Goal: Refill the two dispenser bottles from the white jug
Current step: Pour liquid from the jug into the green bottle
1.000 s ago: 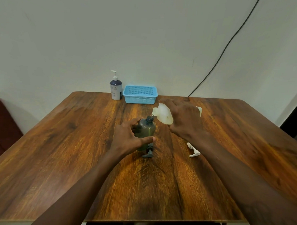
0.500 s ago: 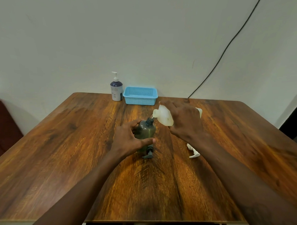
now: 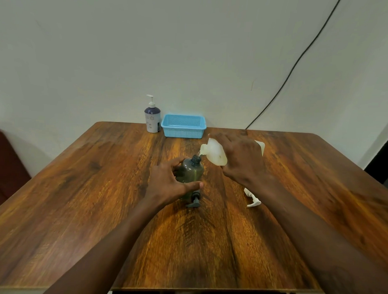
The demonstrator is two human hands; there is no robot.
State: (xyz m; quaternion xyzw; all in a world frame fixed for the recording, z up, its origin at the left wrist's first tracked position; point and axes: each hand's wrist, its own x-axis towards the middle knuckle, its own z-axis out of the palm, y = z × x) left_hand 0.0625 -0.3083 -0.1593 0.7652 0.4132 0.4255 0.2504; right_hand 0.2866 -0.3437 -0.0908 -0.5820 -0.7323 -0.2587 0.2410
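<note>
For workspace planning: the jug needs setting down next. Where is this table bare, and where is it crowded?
Bare: the table left of the left hand; the near strip between the forearms; the right corner beyond the white jug. Crowded: around the dark bottle, dark pump and white pump.

Grey pump (image 3: 194,201) before bottle (image 3: 191,172), white pump (image 3: 253,199) right

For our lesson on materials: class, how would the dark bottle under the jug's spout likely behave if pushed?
Probably tippy: the dark bottle stands upright, taller than wide, and the left hand grips it. Likely to spill if knocked: its neck is open under the white jug. Smooth plastic, perhaps slippery when wet.
</note>
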